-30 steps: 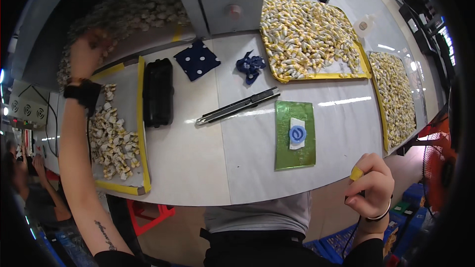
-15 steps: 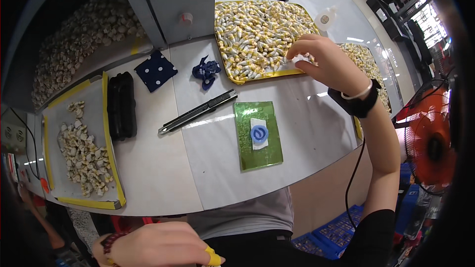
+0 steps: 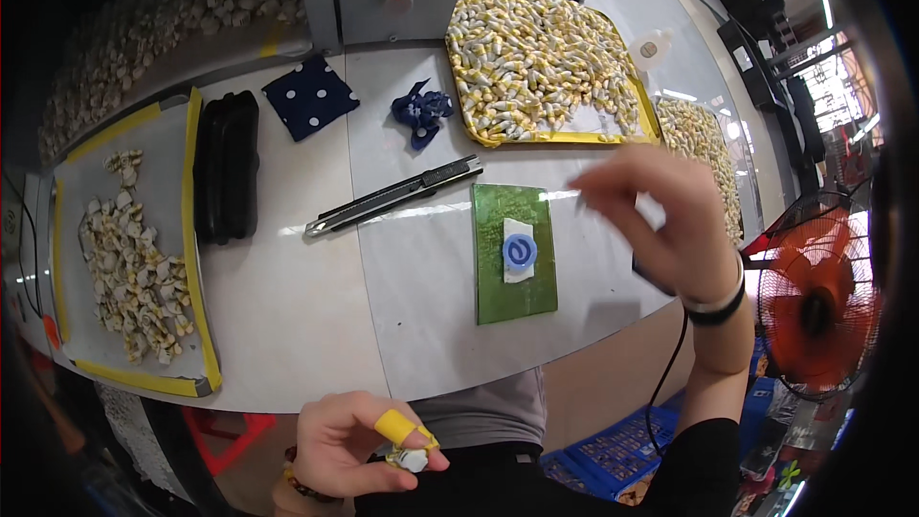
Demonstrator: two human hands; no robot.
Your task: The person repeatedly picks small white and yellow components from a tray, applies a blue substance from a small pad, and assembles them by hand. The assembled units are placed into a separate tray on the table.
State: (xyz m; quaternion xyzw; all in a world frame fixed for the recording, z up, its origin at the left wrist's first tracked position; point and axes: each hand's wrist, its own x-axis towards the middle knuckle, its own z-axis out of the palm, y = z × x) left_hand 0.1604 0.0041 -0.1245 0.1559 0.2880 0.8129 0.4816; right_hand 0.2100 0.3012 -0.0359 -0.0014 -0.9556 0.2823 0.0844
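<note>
My left hand point(image 3: 349, 445), yellow tape wrapped round a finger, pinches a small white-and-yellow piece point(image 3: 412, 460) close to my body, below the table edge. My right hand point(image 3: 670, 215) is over the table, right of a green rectangular mat point(image 3: 517, 304). Its thumb and forefinger come together in a pinch; motion blurs the tips, and I cannot make out what is between them. On the mat lies a white patch point(image 3: 518, 275) with a round blue piece point(image 3: 520, 252) on it. A yellow-edged tray point(image 3: 536, 141) of many small white-and-yellow pieces sits beyond my right hand.
A dark utility knife point(image 3: 397, 196), a crumpled blue cloth point(image 3: 421, 113) and a dotted blue cloth point(image 3: 311, 99) lie mid-table. Left are a black case point(image 3: 228, 168) and another yellow-edged tray point(image 3: 81, 230) with loose pieces. A white bottle point(image 3: 652, 50) and an orange fan point(image 3: 818, 297) are right.
My right hand has drawn back from the tray toward the mat's right side. My left hand has moved right and turned, showing the small piece in its fingers. The view has shifted.
</note>
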